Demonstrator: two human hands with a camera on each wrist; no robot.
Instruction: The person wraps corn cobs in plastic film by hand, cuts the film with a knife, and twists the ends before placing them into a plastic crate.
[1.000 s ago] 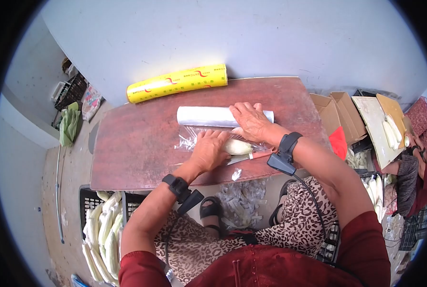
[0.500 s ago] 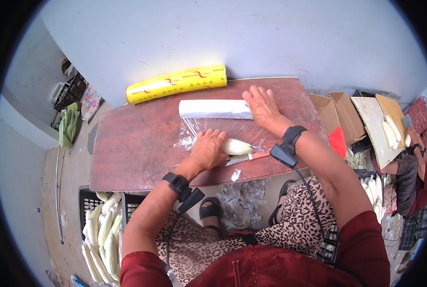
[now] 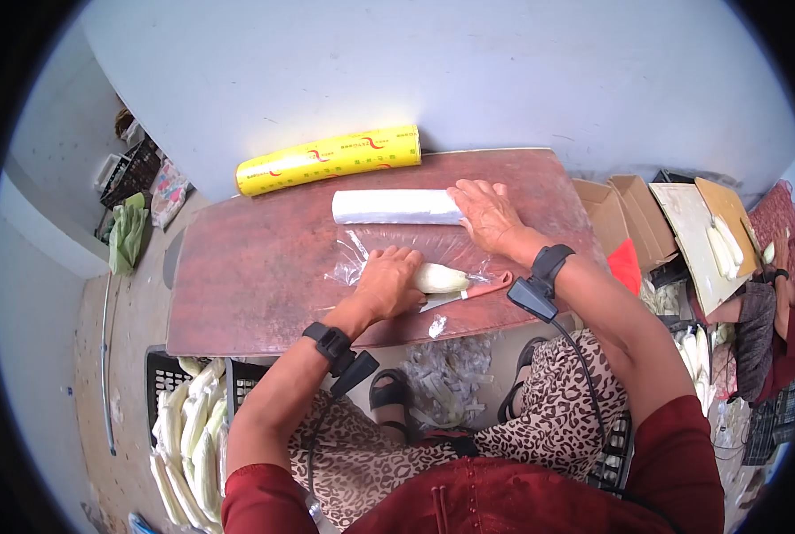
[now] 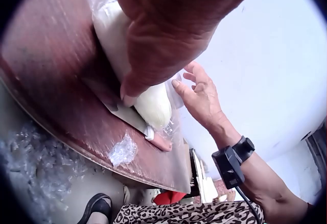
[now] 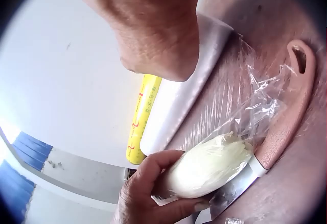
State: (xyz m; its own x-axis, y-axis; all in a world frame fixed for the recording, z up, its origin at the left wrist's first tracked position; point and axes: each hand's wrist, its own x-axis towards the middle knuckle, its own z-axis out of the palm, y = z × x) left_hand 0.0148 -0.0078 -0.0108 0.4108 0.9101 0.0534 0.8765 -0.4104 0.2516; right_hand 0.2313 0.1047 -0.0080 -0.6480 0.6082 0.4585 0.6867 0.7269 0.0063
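Observation:
My left hand [image 3: 395, 278] grips a pale peeled vegetable [image 3: 441, 279] lying on a stretch of clear cling film [image 3: 415, 242] on the brown table [image 3: 255, 267]. In the right wrist view its fingers and thumb [image 5: 153, 183] curl round the vegetable [image 5: 209, 165]. My right hand [image 3: 479, 206] rests with straight fingers on the right end of the cling film roll [image 3: 395, 206], farther back on the table. A knife with a pink handle [image 3: 482, 287] lies just right of the vegetable, its blade [image 4: 127, 114] under the film's near edge.
A yellow boxed roll [image 3: 330, 158] lies along the table's far edge by the wall. A film scrap [image 3: 436, 326] sits at the near edge, with more scraps on the floor [image 3: 446, 383]. Crates of pale vegetables [image 3: 193, 418] stand lower left. Cardboard boxes [image 3: 624, 209] and another person [image 3: 771, 329] are at right.
My right hand moved from over the film near the vegetable to the roll's right end. The roll shifted away from me, with more film drawn out. My left hand stayed on the vegetable.

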